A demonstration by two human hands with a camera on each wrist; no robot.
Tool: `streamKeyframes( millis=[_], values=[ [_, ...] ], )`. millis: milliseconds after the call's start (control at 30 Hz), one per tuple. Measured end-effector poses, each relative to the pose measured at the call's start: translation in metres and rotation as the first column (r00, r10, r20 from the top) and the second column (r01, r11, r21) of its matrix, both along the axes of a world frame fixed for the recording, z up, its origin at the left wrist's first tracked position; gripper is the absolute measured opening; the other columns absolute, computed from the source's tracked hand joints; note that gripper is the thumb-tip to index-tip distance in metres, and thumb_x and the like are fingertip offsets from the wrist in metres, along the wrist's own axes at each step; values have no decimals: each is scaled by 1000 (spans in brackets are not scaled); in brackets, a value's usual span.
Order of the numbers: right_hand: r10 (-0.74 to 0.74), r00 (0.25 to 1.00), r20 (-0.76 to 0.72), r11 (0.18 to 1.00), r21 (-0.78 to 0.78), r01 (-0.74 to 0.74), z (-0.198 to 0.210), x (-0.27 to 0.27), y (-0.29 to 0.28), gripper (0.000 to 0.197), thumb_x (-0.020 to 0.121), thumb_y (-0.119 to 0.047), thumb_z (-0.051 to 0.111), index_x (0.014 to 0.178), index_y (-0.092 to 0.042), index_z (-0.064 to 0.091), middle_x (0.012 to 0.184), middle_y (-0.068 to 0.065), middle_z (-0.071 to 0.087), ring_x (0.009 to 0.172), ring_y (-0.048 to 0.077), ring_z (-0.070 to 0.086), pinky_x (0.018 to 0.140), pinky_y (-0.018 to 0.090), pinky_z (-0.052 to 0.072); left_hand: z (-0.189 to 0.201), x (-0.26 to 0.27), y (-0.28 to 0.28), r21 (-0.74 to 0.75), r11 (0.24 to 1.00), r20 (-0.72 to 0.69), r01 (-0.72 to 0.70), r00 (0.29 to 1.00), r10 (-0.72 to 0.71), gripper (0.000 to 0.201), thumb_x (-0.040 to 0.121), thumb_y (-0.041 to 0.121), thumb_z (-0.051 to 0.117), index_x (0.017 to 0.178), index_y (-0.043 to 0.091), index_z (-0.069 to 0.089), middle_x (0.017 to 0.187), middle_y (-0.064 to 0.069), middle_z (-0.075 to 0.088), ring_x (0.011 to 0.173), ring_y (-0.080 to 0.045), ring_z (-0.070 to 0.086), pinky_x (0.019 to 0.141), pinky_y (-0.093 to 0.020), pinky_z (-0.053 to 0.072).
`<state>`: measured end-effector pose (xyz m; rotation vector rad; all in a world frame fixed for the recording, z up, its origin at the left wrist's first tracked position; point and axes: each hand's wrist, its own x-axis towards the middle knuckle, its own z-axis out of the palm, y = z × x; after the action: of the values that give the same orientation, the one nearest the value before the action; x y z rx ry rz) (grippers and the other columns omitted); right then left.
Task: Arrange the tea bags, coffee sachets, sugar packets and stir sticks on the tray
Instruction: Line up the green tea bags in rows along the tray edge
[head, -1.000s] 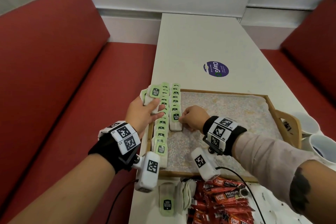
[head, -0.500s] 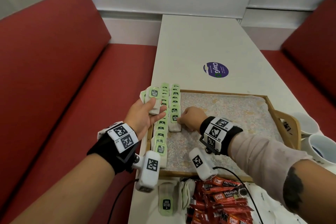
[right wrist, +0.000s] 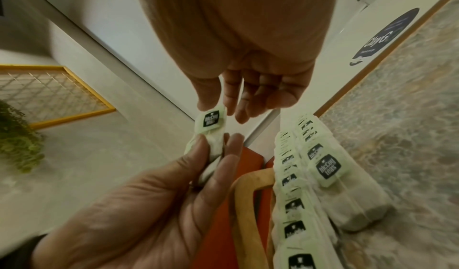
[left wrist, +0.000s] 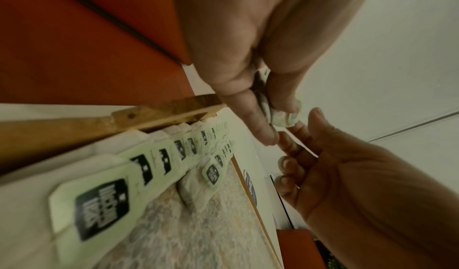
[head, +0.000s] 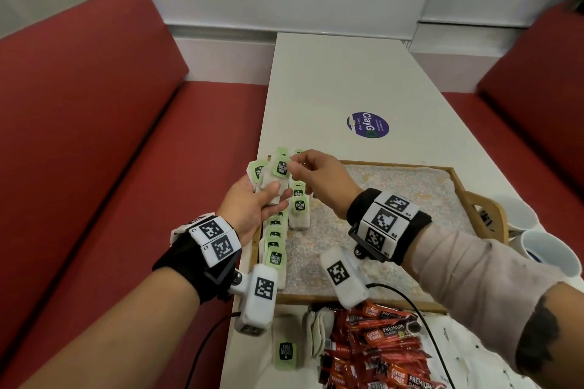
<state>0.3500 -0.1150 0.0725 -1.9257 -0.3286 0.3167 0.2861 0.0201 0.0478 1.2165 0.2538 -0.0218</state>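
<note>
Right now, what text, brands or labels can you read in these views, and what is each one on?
"McCoy teas": green tag of the tea bag that the right hand pinches, and tags of the rows on the tray.
"ClayGo": round purple sticker on the table; its small print is unreadable.
"Great Taste" and "PREMIUM CLASSIC": red coffee sachets.
"Sugar": white packet.
"R2": right wristband.

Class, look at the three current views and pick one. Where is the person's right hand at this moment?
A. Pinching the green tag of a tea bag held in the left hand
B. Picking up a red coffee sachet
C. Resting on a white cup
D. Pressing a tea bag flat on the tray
A: the right hand pinches the green tag atop the tea bags that the left hand holds above the tray's left edge.
</note>
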Motion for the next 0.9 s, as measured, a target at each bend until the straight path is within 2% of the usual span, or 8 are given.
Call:
streamKeyframes(
  millis=[33, 100, 200, 333, 467, 633, 800, 900],
  values=[
    [0, 1000, 1, 1000, 0, 0, 0, 0, 1, 19, 92, -28, 61, 101, -11, 62, 78, -1, 57, 56, 6, 47, 49, 14, 40, 0, 0, 0, 5, 1000, -2, 2, 1000, -2, 31, 95, 2, 48, 124, 12, 52, 104, -3, 68, 82, -10, 70, 71, -22, 57],
    [1, 1000, 12, 1000, 13, -1, 0, 0, 1, 11, 91, -23, 62, 88, -13, 61, 74, -1, 54, 56, 8, 46, 50, 15, 40, -1, -1, 0, 10, 1000, -7, 3, 1000, -3, 31, 94, 2, 51, 124, 10, 52, 104, -5, 68, 81, -11, 70, 71, -22, 57],
    [-9, 1000, 30, 999, 31, 8, 0, 0, 0, 20, 92, -17, 61, 74, -15, 54, 75, 4, 56, 54, 9, 46, 47, 13, 39, -2, 0, 2, 20, 999, -15, -45, 999, 46, 31, 94, 5, 52, 124, 6, 52, 103, -7, 68, 80, -11, 70, 69, -21, 57],
    [-52, 999, 10, 998, 45, 52, 1, 4, -6, 18, 95, -15, 55, 77, -14, 52, 77, 3, 61, 47, 11, 51, 43, 12, 37, -4, 5, 7, 25, 984, -42, -175, 983, 176, 23, 99, 6, 44, 121, 5, 51, 101, -5, 66, 80, -11, 68, 66, -21, 57],
    [-74, 997, -12, 997, -31, 74, -6, 8, -14, 18, 96, -17, 54, 78, -15, 51, 77, 2, 64, 44, 10, 52, 42, 13, 36, -6, 7, 10, 39, 979, -47, -203, 978, 204, 19, 99, 5, 43, 116, 6, 51, 97, -4, 65, 71, -6, 70, 60, -18, 56],
    [2, 993, -118, 971, -236, -30, -24, 3, -18, 18, 95, -15, 55, 77, -15, 51, 77, 4, 64, 45, 10, 53, 35, 13, 32, -9, 8, 11, 51, 981, -49, -188, 980, 191, 19, 99, 5, 44, 116, 7, 52, 97, -3, 65, 73, -6, 70, 62, -19, 56],
    [77, 968, -238, 923, -350, -159, -35, -5, -15, 11, 94, -14, 59, 85, -12, 53, 68, 1, 61, 41, 7, 52, 36, 13, 35, -9, 9, 14, 54, 984, -48, -171, 984, 173, 19, 99, 5, 44, 116, 7, 52, 100, -5, 65, 75, -7, 70, 63, -19, 56],
    [84, 964, -253, 889, -418, -187, -40, -4, -14, 10, 93, -13, 59, 85, -11, 53, 68, 2, 61, 44, 8, 53, 38, 16, 37, -10, 9, 16, 54, 986, -51, -156, 986, 159, 20, 99, 5, 43, 117, 7, 51, 103, -6, 65, 76, -8, 70, 65, -20, 57]
  ],
)
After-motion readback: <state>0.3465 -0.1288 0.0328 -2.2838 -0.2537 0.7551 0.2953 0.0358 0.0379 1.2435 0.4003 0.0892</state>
